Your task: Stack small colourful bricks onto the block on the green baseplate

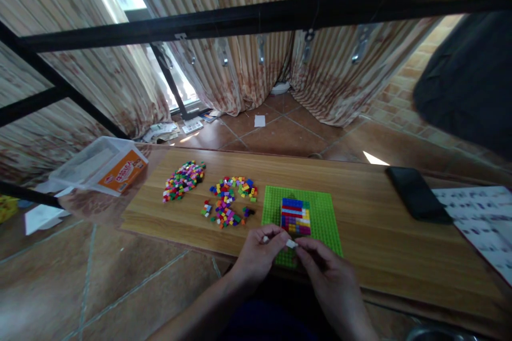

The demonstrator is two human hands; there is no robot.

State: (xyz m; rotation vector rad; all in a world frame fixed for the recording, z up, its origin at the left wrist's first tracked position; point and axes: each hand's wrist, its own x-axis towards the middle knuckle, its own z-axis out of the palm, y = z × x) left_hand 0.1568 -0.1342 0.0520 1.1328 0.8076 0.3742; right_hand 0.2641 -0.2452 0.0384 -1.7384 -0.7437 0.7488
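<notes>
A green baseplate [324, 218] lies on the wooden table [372, 245], with a small block of stacked coloured bricks [295, 216] built on it. My left hand [258, 253] and my right hand [326, 272] meet over the plate's near edge. Both are pinched closed. A small white brick [292, 244] sits between the right fingertips, and another white piece [265, 238] shows at the left fingertips. Two loose piles of small coloured bricks [230, 201] [184, 180] lie to the left of the plate.
A clear plastic box [100, 166] with an orange label overhangs the table's left end. A black phone [418, 193] and a printed sheet [482, 221] lie at the right. A black metal frame [256, 18] crosses overhead. Curtains and tiled floor lie beyond.
</notes>
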